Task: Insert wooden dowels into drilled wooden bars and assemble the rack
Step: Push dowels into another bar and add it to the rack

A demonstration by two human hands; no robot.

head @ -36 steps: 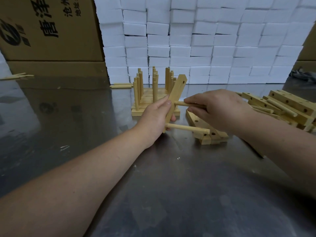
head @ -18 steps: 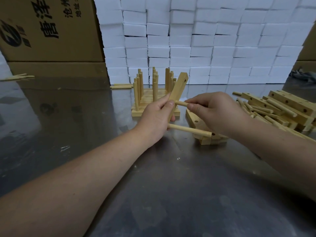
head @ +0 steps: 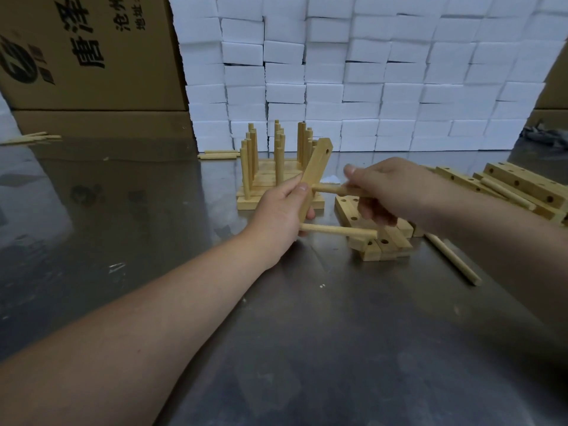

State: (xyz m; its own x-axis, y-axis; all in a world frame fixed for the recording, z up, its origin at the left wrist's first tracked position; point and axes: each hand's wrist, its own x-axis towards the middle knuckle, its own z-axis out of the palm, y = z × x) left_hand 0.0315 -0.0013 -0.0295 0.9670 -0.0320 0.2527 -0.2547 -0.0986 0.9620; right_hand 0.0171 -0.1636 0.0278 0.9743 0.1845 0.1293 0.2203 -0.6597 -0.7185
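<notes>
The left hand is gripping a pale flat wooden bar with drilled holes. Its fingers are curled round the bar's lower half, tilting it above the grey metal tabletop, long axis leaning up and rightward. A short round wooden dowel is jutting rightward from the lower hole. Just right of the bar, the right hand is pinching a second round wooden dowel, lying level with its tip meeting the bar's middle. It likely needs pushing leftward.
</notes>
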